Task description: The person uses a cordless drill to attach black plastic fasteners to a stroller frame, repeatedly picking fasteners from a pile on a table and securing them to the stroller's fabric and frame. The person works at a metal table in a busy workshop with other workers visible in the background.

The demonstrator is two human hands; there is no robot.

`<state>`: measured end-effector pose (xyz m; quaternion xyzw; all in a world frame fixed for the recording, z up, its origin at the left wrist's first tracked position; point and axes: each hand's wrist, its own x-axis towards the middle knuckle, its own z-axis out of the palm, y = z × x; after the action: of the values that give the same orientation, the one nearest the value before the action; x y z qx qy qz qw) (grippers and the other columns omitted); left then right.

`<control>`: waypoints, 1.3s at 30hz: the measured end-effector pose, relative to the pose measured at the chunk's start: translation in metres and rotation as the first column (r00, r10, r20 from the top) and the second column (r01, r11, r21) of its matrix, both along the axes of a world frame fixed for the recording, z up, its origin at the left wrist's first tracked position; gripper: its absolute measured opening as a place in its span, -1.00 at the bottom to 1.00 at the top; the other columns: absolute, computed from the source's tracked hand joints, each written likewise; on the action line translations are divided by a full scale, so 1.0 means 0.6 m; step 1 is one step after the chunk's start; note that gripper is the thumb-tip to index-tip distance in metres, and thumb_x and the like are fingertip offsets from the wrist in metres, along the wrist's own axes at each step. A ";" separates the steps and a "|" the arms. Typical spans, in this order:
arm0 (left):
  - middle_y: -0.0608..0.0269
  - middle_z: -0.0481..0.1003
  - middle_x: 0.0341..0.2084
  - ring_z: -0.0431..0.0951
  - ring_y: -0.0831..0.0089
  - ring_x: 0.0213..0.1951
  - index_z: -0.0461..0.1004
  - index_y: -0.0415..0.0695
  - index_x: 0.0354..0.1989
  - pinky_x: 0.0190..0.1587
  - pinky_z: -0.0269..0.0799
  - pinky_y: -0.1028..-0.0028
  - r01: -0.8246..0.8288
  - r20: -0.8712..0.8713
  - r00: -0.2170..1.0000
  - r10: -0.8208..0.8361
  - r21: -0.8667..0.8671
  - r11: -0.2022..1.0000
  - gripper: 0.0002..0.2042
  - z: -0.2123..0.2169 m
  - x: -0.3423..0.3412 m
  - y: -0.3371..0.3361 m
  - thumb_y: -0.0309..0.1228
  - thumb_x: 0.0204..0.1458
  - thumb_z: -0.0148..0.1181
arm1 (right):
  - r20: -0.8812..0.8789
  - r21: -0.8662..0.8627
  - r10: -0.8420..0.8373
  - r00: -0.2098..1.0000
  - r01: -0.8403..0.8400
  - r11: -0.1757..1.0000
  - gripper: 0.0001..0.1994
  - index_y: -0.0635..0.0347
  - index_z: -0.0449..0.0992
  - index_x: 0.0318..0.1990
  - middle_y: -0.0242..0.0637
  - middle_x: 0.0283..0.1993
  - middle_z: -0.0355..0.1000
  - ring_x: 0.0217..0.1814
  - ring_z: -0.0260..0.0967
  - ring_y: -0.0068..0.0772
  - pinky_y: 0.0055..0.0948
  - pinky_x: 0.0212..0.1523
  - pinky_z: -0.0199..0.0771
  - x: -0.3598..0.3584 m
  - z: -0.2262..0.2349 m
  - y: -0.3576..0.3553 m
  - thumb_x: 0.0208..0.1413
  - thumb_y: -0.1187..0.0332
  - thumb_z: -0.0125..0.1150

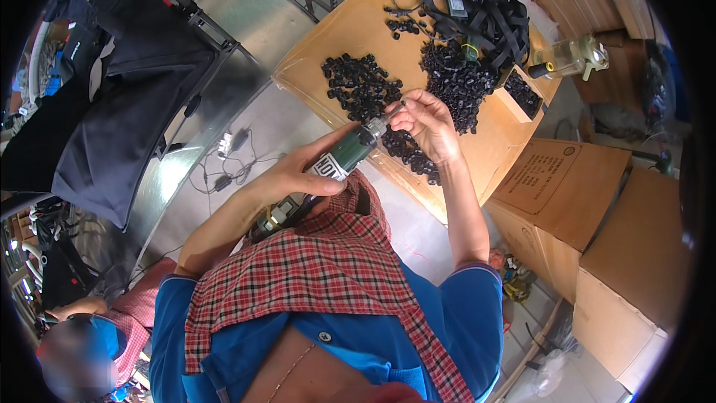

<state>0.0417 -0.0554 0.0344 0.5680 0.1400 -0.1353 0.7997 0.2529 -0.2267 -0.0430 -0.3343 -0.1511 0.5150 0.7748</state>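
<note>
Holding the green tool (337,160) tight in my left hand (298,175), my right hand (429,123) pinches one small black piece at its tip; big black piles (455,78) beyond my fingers look undone.

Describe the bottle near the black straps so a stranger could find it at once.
Start at the tan board strewn with small black parts. Follow it to the far right end, past the tangle of black straps. There lies a clear bottle with a black cap, the only see-through thing among black pieces.
</note>
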 end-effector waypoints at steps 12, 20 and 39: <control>0.19 0.31 0.15 0.34 0.50 0.08 -0.06 -0.17 0.43 0.16 0.17 0.54 0.067 -0.056 0.996 -0.064 0.039 0.997 -0.01 0.010 -0.026 -0.008 -0.15 -0.15 0.41 | 0.061 -0.258 0.146 0.987 -0.126 0.958 -0.84 0.42 0.43 -0.15 0.06 -0.29 0.53 -0.32 0.58 -0.22 -0.38 -0.26 0.65 0.000 0.003 -0.017 0.22 0.47 0.12; 0.14 0.40 0.02 0.45 0.53 -0.20 -0.12 -0.17 0.44 -0.13 0.35 0.55 0.016 0.023 1.000 -0.016 -0.006 1.000 0.04 0.014 -0.031 -0.006 -0.19 -0.21 0.42 | 0.302 -0.184 0.183 0.936 -0.131 0.974 -0.76 0.39 0.46 -0.16 -0.01 -0.27 0.55 -0.32 0.57 -0.26 -0.37 -0.26 0.64 0.011 0.015 -0.022 0.26 0.31 0.11; -0.10 0.41 -0.03 0.53 0.28 -0.15 -0.27 -0.43 0.38 -0.16 0.49 0.40 0.019 0.901 0.363 0.239 -0.263 0.964 0.13 0.296 -0.065 -0.040 -0.22 -0.17 0.51 | 0.665 -0.277 0.735 -0.137 0.868 0.412 -0.75 0.20 0.56 -0.09 -0.11 -0.13 0.51 -0.18 0.51 -0.19 -0.27 -0.14 0.51 0.197 -0.169 -0.065 0.04 0.40 0.27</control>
<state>0.0028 -0.0792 0.2123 0.4387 -0.3110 0.2451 0.8067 0.3710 -0.2658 -0.1444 -0.9409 -0.3327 -0.0411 0.0484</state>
